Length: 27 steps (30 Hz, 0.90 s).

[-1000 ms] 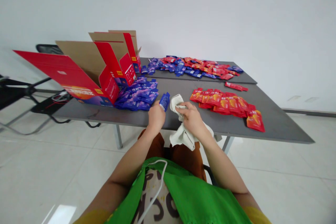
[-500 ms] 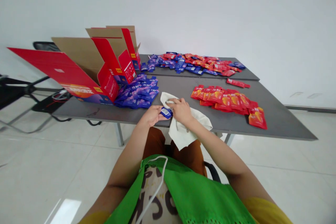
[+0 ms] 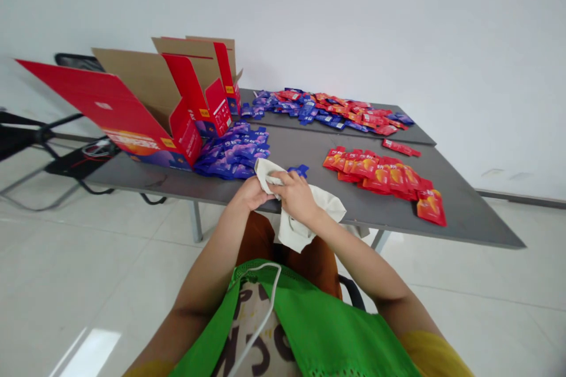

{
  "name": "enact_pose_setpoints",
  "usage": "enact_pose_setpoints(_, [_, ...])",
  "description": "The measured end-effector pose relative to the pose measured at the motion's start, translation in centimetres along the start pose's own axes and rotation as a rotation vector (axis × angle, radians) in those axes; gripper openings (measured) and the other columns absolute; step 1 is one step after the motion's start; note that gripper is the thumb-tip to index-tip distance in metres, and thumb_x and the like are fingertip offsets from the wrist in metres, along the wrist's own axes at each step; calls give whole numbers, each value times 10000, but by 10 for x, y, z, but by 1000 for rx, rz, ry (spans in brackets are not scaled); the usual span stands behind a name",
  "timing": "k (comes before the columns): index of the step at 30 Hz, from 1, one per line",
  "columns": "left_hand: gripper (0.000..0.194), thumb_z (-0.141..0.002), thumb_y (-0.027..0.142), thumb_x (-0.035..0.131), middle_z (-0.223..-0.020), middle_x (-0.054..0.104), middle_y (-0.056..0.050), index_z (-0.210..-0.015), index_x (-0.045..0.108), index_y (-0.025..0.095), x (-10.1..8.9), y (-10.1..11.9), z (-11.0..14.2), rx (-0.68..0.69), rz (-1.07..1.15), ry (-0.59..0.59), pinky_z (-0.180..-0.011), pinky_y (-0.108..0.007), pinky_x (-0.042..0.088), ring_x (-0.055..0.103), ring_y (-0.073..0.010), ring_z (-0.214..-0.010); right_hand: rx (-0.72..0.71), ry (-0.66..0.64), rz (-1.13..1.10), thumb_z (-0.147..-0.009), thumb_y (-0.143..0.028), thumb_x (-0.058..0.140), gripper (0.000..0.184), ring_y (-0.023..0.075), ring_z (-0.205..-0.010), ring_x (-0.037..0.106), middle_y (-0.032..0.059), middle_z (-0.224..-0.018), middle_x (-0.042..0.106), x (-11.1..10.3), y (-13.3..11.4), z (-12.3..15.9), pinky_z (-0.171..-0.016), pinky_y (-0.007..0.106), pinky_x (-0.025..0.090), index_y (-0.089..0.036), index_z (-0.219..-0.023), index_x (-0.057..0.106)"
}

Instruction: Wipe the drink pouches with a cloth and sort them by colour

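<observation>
Cream cloth (image 3: 295,228), crumpled and creased, sat bunched in your left hand (image 3: 251,194) and right hand (image 3: 296,195), clamped together.

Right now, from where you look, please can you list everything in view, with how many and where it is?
grey tabletops: two, grey, one behind the other
cardboard cartons: three, red and brown, opened, at the left of the near tabletop
blue sachets: many, blue, heaped before the cartons
loose blue sachets: a few, blue, just beyond the hands
red sachets: many, red and orange, right of the hands
mixed sachets: many, red and blue, on the far tabletop
black chair: one, black, behind the cartons
white cloth: one, off-white, between the hands
left hand: one, against the cloth
right hand: one, gripping the cloth
green mesh bag: one, green, on the person's chest
</observation>
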<state>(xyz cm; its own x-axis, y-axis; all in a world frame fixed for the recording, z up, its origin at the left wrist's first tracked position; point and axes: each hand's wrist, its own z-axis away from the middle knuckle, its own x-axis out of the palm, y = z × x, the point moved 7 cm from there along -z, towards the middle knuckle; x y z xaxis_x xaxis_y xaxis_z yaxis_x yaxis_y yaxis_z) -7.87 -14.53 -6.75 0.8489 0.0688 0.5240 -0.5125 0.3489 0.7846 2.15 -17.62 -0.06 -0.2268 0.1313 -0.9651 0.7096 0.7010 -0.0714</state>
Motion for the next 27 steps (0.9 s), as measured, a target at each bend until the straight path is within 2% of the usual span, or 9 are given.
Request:
enact_pose_setpoints(3, [184,-790,9,514,-769,714,-98,-897,648,75,0,1,8,30,-16,11,-701,-335,587,683,-167,-669,-14,-43,-46,-926,-177,393,505,262,-1121,395,-30,-1440,440,13,1,-1,-881,378,386,-392,-1369,505])
enact_pose_setpoints(5, [197,-822,-1,483,-749,710,-99,-929,631,72,-1,0,12,31,-52,43,-738,-381,586,693,-176,-678,44,-65,-53,-918,-164,377,537,262,-1109,407,-21,-1455,427,19,17,-4,-895,383,386,-378,-1402,468])
enact_pose_setpoints(8, [218,-901,45,412,-784,714,-130,-986,612,59,-3,-1,16,31,-79,86,-793,-448,572,708,-199,-727,208,-102,-2,-910,-159,355,538,269,-1085,435,-12,-1457,436,23,52,-11,-876,396,401,-354,-1394,484])
enact_pose_setpoints(11, [245,-908,55,409,-876,719,-169,-1057,602,37,-2,-1,17,24,-65,59,-849,-480,551,714,-223,-799,345,-133,63,-909,-166,363,505,287,-1080,458,-7,-1424,478,19,82,-16,-836,399,410,-370,-1333,546])
enact_pose_setpoints(14, [267,-876,31,436,-911,716,-202,-1080,606,6,-3,0,17,-3,-28,20,-873,-480,543,714,-242,-836,394,-141,105,-900,-150,377,479,277,-1057,477,19,-1375,520,6,93,-17,-831,391,396,-358,-1261,614])
enact_pose_setpoints(17, [267,-829,2,475,-912,715,-213,-1048,627,-6,-6,-1,16,-33,-13,-1,-850,-460,556,716,-248,-818,307,-57,96,-891,-114,383,485,253,-1051,466,19,-1390,507,-16,78,-12,-873,380,372,-322,-1249,636])
enact_pose_setpoints(20, [245,-799,-3,504,-903,720,-199,-990,657,18,-8,-4,13,-40,-6,-12,-830,-447,562,715,-244,-794,156,16,38,-896,-93,386,520,236,-1077,441,-30,-1425,474,-28,45,0,-879,360,364,-368,-1282,600])
enact_pose_setpoints(24, [273,-708,-49,546,-903,730,-156,-915,688,58,-8,-3,13,20,42,-85,-899,-453,531,708,-229,-817,7,-73,-37,-909,-103,399,571,222,-1131,420,-63,-1452,448,-8,7,14,-876,340,376,-424,-1373,482])
enact_pose_setpoints(27, [305,-677,-65,566,-926,728,-148,-927,691,58,-9,-2,17,40,53,-109,-961,-455,495,702,-225,-861,73,-126,-25,-924,-137,392,578,231,-1168,405,-52,-1487,411,9,5,18,-892,346,388,-405,-1436,393])
